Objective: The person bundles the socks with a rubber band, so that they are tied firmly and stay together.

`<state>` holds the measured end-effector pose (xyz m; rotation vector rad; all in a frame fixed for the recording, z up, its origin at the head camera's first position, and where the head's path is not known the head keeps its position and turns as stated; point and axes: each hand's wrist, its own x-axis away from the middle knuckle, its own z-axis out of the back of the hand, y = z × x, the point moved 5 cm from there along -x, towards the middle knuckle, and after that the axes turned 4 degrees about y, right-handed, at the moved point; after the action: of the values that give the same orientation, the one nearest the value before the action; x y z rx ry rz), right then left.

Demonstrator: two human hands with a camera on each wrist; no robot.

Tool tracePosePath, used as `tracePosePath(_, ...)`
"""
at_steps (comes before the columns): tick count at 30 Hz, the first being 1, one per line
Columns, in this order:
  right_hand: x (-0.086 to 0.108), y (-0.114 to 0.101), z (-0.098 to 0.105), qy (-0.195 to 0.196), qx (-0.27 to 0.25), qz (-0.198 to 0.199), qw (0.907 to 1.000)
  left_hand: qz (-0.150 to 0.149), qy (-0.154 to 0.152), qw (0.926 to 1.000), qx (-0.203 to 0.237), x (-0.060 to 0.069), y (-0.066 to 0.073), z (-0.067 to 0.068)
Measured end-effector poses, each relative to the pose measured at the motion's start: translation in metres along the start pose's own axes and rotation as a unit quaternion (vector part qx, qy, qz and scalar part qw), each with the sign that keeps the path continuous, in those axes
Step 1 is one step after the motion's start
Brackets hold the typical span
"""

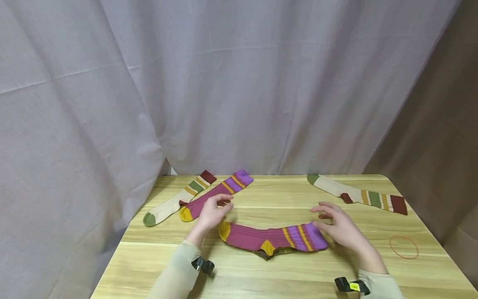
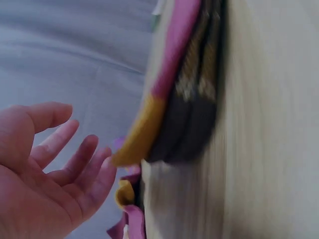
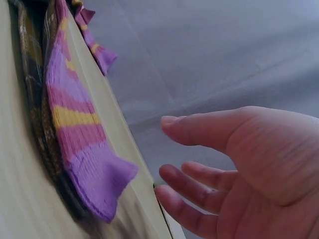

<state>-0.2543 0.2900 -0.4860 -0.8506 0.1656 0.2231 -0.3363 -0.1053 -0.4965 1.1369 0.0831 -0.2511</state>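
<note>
The left hand (image 1: 212, 212) and right hand (image 1: 341, 225) are loosely spread, empty; layering the magenta sock (image 1: 248, 238) over dark socks (image 2: 200, 124) seems in hand, next likely needing its ends pinched.

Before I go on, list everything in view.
table: 1, wood-toned, foreground
curtain: count unclear, grey, background
left cream sock: 1, cream, back left
right cream sock: 1, cream, back right
back magenta sock: 1, magenta, back left
front magenta sock: 1, magenta, front centre
dark socks: apparently 2, dark, under front magenta sock
ring: 1, red, right side
sleeves: 2, pale, bottom
wristbands: 2, black, on sleeves
left hand: 1, bare, by front magenta sock
right hand: 1, bare, by front magenta sock
</note>
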Motion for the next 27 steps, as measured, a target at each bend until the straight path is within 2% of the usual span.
tracePosePath(2, -0.001, -0.003, -0.001, 0.006, -0.011, 0.004, 0.9999, -0.001, 0.002, 0.9999, -0.016, -0.009, -0.002, 0.0)
tracePosePath(8, -0.004, -0.011, -0.009, 0.008, -0.04, 0.011, 0.9991, -0.038, 0.027, 0.9971, -0.061, -0.037, -0.012, 0.002)
tracePosePath(12, -0.004, -0.015, -0.018, 0.004, -0.045, 0.02, 0.9988, -0.046, 0.042, 0.9952, -0.076, -0.049, -0.017, 0.003)
tracePosePath(18, -0.004, -0.016, -0.02, 0.007, -0.041, 0.029, 0.9987, -0.047, 0.044, 0.9904, -0.123, -0.061, -0.02, -0.002)
tracePosePath(24, -0.004, -0.014, -0.019, 0.004, -0.034, 0.017, 0.9993, -0.039, 0.042, 0.9843, -0.167, -0.064, -0.024, -0.006)
tracePosePath(27, -0.004, -0.014, -0.019, 0.003, -0.033, 0.014, 0.9993, -0.035, 0.048, 0.9828, -0.175, -0.066, -0.027, -0.006)
